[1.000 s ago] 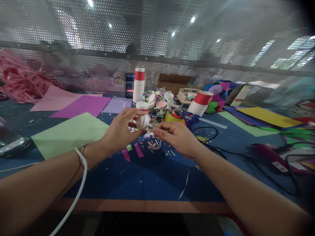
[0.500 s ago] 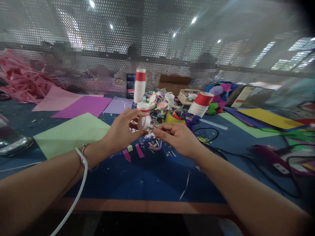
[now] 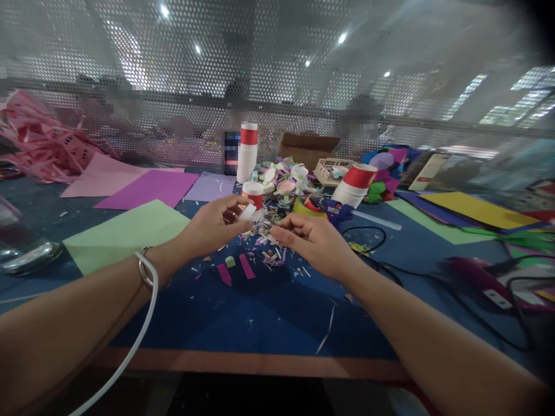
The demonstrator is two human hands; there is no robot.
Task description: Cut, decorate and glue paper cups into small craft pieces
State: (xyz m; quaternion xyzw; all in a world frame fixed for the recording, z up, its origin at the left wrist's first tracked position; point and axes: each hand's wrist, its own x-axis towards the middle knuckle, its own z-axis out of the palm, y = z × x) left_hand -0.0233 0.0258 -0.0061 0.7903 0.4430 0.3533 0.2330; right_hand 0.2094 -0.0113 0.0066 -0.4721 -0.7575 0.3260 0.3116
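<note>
Holding: left hand (image 3: pixel 212 226), left of the frame's centre, its grip closed on a small white flat-faced piece (image 3: pixel 247 212); fingers cover part of it, so its full shape cannot be told.
Right hand: thumb and forefinger of the right hand (image 3: pixel 314 242) drawn together at the centre; whether this grip has anything between its tips cannot be told.
Cup: a single red-and-white paper cup (image 3: pixel 256 199) just behind the white piece, lower part hidden.
Cup stack: upright white paper cups with a red band (image 3: pixel 247 159), upper centre, overlapping a dark upright phone (image 3: pixel 229 147).
Glue gun: blue plastic glue gun (image 3: pixel 338 212), right of centre, front end hard to make out.
Counter: dark blue counter (image 3: pixel 260 323) strewn with paper scraps (image 3: pixel 274 254), many too small to tell.
Left edge: pink paper-strip tangle (image 3: pixel 43 138), cut off.
Backdrop: perforated grey screen (image 3: pixel 281 75); shapes behind it blurred.
</note>
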